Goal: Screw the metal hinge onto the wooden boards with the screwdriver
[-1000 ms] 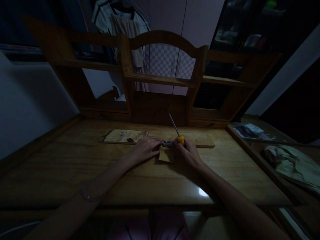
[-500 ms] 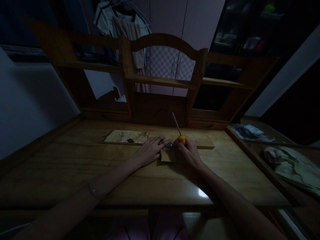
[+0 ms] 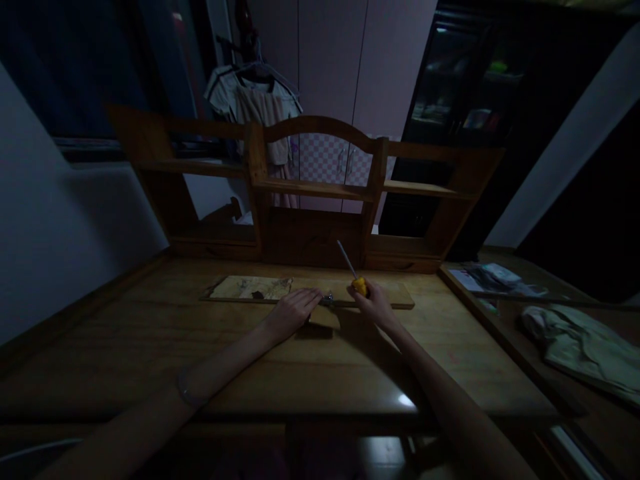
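Observation:
A long wooden board [image 3: 380, 293] lies across the desk, its left part bare of finish and marked with dark stains. Over its middle, a small metal hinge [image 3: 327, 299] sits by the fingertips of my left hand [image 3: 294, 312]. That hand is closed around the edge of a small wooden piece [image 3: 323, 323], which tilts up off the desk; the thumb is mostly hidden. My right hand [image 3: 377, 307] grips a screwdriver [image 3: 359, 287] by its yellow handle, the metal shaft pointing up and away to the left, its tip clear of the hinge.
Behind the board, a wooden shelf unit [image 3: 315, 193] with small drawers stands along the desk's back edge. On the right are plastic-wrapped papers [image 3: 493, 277] and a folded pale cloth [image 3: 575, 347]. A wall [image 3: 100, 213] borders the left side.
The small wooden piece has tipped, its near edge lifting, and the left hand has shifted with it. The right hand with the screwdriver is slightly farther from the hinge. My view has tilted up.

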Demonstrator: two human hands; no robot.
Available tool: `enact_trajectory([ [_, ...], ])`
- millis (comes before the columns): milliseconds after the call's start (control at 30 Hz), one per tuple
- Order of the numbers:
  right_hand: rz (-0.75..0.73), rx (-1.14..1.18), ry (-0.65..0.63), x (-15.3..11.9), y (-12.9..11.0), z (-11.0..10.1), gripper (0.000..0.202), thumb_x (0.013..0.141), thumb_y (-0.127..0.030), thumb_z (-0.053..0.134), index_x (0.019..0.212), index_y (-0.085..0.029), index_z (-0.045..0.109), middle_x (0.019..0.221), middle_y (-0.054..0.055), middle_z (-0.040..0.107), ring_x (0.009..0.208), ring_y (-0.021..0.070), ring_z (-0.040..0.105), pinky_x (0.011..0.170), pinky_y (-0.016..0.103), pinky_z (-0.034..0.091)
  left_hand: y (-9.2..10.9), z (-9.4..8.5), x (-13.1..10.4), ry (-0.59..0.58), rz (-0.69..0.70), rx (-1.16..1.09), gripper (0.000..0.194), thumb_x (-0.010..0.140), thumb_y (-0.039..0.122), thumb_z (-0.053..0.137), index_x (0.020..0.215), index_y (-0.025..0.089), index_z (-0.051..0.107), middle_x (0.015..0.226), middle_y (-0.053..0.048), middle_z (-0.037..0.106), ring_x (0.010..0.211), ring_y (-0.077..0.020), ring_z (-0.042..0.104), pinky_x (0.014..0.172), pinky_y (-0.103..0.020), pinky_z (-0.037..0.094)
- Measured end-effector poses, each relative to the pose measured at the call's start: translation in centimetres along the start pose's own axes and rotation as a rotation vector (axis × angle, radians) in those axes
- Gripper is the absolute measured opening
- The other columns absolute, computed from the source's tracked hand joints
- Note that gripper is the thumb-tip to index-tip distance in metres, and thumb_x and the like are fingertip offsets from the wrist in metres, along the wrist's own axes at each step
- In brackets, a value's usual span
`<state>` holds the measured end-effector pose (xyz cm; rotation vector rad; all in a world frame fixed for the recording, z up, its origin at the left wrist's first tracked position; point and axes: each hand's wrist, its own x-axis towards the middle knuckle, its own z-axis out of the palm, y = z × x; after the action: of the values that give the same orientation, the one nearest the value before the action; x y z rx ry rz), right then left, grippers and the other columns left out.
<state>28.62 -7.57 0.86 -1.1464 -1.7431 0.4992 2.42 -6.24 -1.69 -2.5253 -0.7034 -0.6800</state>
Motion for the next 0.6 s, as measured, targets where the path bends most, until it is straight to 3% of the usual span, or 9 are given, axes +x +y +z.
enact_trajectory([
  [100, -0.069, 0.022, -0.180, -0.5, -0.5, 0.3, 0.026, 0.086, -0.034, 0.067, 0.107, -0.018, 0.065, 0.090, 0.001, 0.064, 0.080, 0.0180, 0.059, 0.071, 0.024, 0.044, 0.0, 0.0, 0.0, 0.010, 0.027, 0.071, 0.042, 0.090, 0.004, 0.044, 0.131, 0.005, 0.056, 0.130, -0.017, 0.060, 0.119, -0.0241, 0.059, 0.100, -0.039, 0.050],
  [233, -0.152, -0.024, -0.376, -1.4, -1.1, 0.5, 0.047, 0.081, -0.017, 0.063, 0.127, -0.023, 0.060, 0.103, -0.001, 0.065, 0.088, 0.0177, 0.061, 0.077, 0.024, 0.046, -0.1, 0.2, -0.1, -0.045, -0.010, 0.064, 0.042, 0.090, 0.003, 0.044, 0.129, 0.009, 0.059, 0.128, -0.016, 0.061, 0.118, -0.0224, 0.060, 0.102, -0.039, 0.049],
  [367, -0.174, -0.118, -0.389, -1.6, -0.7, 0.5, 0.064, 0.074, -0.010, 0.062, 0.136, -0.024, 0.053, 0.111, 0.000, 0.064, 0.093, 0.0191, 0.061, 0.079, 0.024, 0.045, -0.3, 0.2, -0.1, -0.060, -0.022, 0.045, 0.041, 0.089, 0.002, 0.045, 0.126, 0.011, 0.062, 0.125, -0.015, 0.063, 0.114, -0.0210, 0.062, 0.100, -0.037, 0.051],
  [500, -0.171, -0.153, -0.345, -1.3, 0.0, 0.9, 0.048, 0.083, -0.014, 0.056, 0.131, -0.023, 0.059, 0.104, 0.001, 0.066, 0.091, 0.0198, 0.063, 0.077, 0.024, 0.045, -0.4, 0.1, 0.0, -0.045, 0.004, 0.035, 0.040, 0.088, 0.001, 0.047, 0.125, 0.010, 0.062, 0.125, -0.015, 0.063, 0.113, -0.0208, 0.063, 0.099, -0.035, 0.051],
  [600, -0.167, -0.175, -0.319, -1.2, 0.3, 1.2, 0.047, 0.082, -0.012, 0.056, 0.127, -0.022, 0.061, 0.100, 0.001, 0.067, 0.089, 0.0204, 0.064, 0.076, 0.024, 0.044, -0.5, 0.2, 0.0, -0.040, -0.012, 0.020, 0.039, 0.088, 0.002, 0.050, 0.124, 0.011, 0.062, 0.121, -0.014, 0.065, 0.110, -0.0192, 0.065, 0.097, -0.034, 0.052],
])
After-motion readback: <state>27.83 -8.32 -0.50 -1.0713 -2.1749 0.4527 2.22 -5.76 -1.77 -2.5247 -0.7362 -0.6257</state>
